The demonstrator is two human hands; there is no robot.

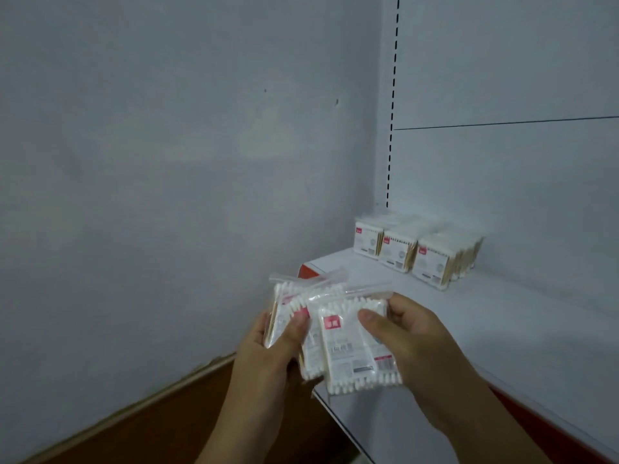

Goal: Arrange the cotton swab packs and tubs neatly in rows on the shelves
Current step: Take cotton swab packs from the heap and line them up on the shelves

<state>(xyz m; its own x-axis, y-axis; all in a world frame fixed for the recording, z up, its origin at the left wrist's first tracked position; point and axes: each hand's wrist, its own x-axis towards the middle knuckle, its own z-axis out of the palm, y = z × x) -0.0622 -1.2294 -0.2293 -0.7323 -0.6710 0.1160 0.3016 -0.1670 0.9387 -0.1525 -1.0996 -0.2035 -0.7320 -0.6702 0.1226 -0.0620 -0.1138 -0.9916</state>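
Now left hand (264, 349) grips clear swab-filled packs (284, 308) — right hand (412, 329) pinches front pack (345, 349).

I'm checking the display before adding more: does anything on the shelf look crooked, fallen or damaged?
Nothing stands out. The shelved packs stand upright in three rows at the back corner of the shelf, none toppled. Only the held packs are fanned unevenly, gripped by the left hand and right hand, not yet shelved.

Print on swab packs (348, 346) illegibly blurred
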